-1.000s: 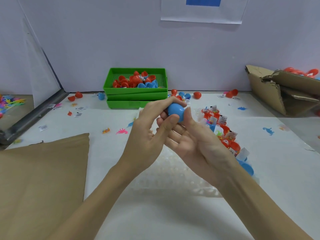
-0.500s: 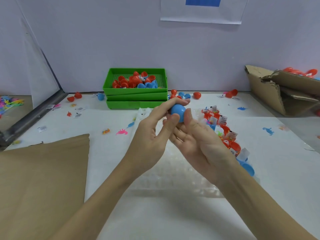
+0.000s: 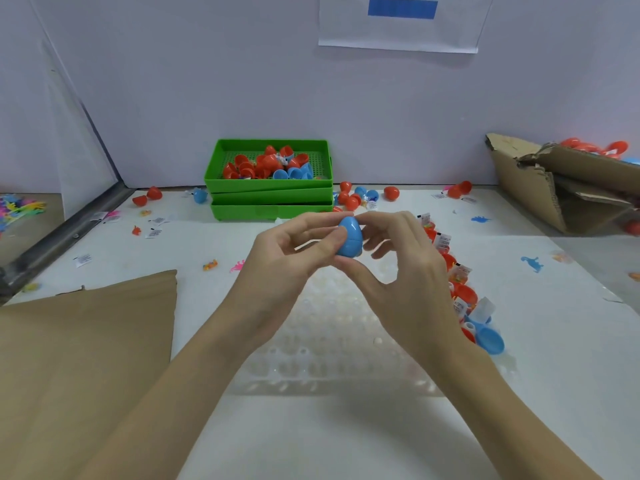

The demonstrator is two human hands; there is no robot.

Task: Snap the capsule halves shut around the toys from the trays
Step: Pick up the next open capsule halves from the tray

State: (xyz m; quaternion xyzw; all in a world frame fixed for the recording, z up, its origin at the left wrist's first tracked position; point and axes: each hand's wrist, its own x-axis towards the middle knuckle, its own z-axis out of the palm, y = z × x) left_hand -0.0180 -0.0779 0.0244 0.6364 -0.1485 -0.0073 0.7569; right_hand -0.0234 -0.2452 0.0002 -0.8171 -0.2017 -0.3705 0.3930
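A blue egg-shaped capsule (image 3: pixel 350 237) is held upright above the table's middle, its two halves joined with a seam showing. My left hand (image 3: pixel 291 258) pinches it from the left with thumb and fingers. My right hand (image 3: pixel 405 268) grips it from the right and below. A clear plastic tray (image 3: pixel 329 344) with round pockets lies under my hands. Stacked green trays (image 3: pixel 270 199) at the back hold red and blue capsule halves (image 3: pixel 266 164). A row of red halves with toys and tags (image 3: pixel 457 282) runs behind my right wrist.
Brown cardboard (image 3: pixel 83 358) covers the table's left front. A torn cardboard box (image 3: pixel 554 188) with red halves stands at the back right. Loose capsule halves (image 3: pixel 360 197), small toys (image 3: pixel 533 263) and paper tags (image 3: pixel 83 259) lie scattered on the white table.
My right hand has turned from palm-up under the capsule to gripping it from the side. The capsule now stands upright between both hands' fingertips.
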